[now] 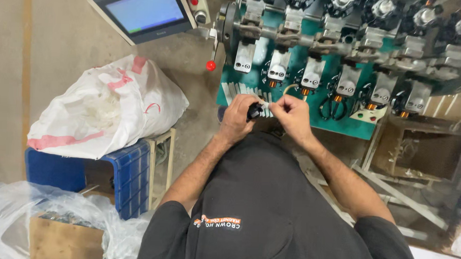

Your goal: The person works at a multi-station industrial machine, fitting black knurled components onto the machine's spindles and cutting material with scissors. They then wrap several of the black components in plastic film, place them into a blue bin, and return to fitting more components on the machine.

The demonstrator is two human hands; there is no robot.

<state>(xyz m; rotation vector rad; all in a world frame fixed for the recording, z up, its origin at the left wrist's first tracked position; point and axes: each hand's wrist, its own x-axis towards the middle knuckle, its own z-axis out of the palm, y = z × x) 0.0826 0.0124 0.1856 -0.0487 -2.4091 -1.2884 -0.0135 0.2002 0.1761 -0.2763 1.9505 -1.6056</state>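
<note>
Black plastic part (254, 112), small, sits pinched in the left hand (237, 119), fingers curled tight around it, held up in front of the chest just below the green machine panel (344, 124). Right hand (293, 115) is closed narrow too, thumb and fingertips nipping a thin white strip or tape end (264, 103) that runs across to the black part; the two hands almost touch. Looks like the strip is being put on or wound round the part, mid-step, not finished: the strip end is not yet let go and the part is not on the machine. Can't tell how much is already wrapped, too small. On the panel a row of winding heads (341, 85) carries several small coils with copper-coloured wire (305, 91), so those stations look loaded; whether they are done winding is not visible. A row of pale flat strips (242, 91) lies on the panel just above the left hand, likely spare pieces still to use. Touch screen (142, 9) top left is lit blue, with a red-knobbed lever (210, 65) beside it. Left of the person a white sack (107, 108) rests on a blue crate (130, 174), a cardboard box in clear plastic (65, 231) below. Judging by that, one part in hand, more work left.
</note>
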